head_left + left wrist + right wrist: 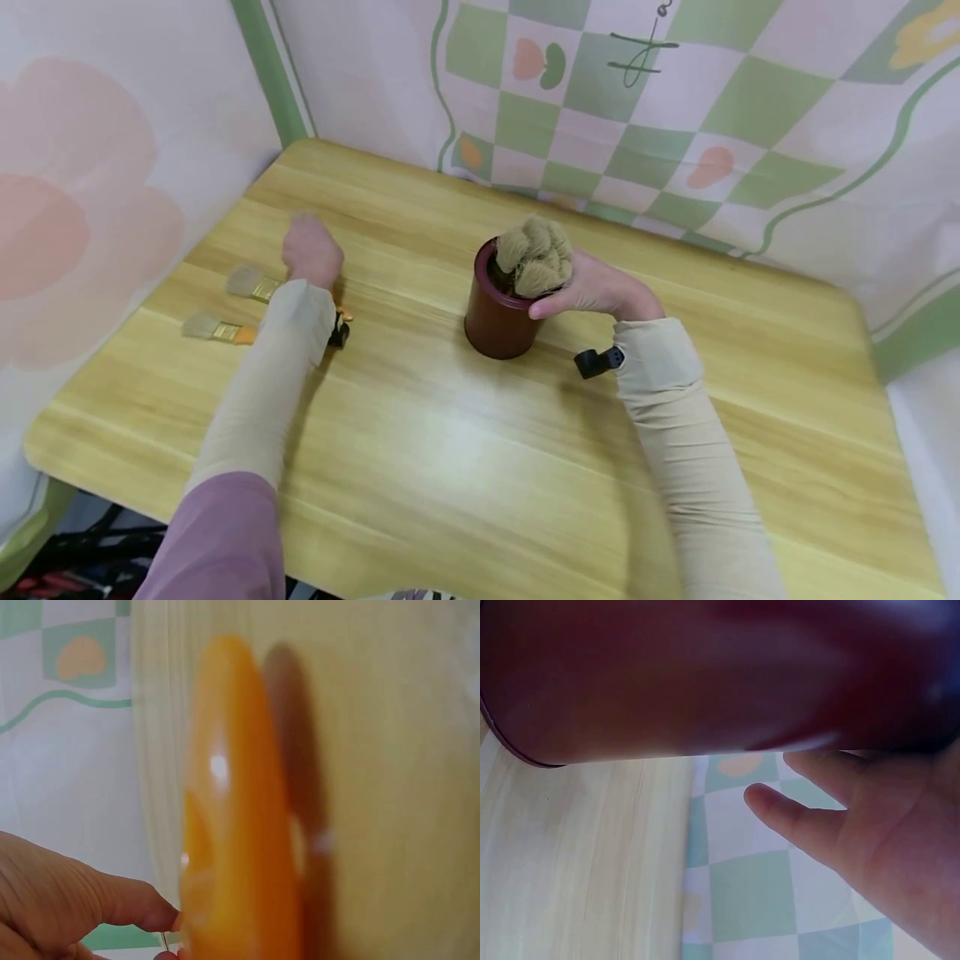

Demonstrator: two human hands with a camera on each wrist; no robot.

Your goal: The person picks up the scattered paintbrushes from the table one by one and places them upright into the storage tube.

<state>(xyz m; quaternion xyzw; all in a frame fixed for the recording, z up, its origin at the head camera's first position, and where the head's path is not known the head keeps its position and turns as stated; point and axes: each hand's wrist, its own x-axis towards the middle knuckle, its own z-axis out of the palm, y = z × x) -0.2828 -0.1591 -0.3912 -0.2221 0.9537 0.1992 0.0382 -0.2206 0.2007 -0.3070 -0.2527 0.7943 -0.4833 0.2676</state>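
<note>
In the head view my left hand is near the table's left side, holding a paintbrush with an orange handle. Its pale bristles show faintly beyond the fingers. The left wrist view shows the thumb and a fingertip pinching beside that handle. A dark red cylindrical cup stands upright near the middle, with several beige bristly tufts sticking up out of it. My right hand grips the cup at its rim from the right, thumb in front. In the right wrist view two fingers extend along the cup's side.
Two paintbrushes lie left of the cup: one with pale bristles partly under the left forearm, another with an orange handle nearer the front. The wooden table meets a checkered cloth wall behind. Black wrist cameras sit on both sleeves.
</note>
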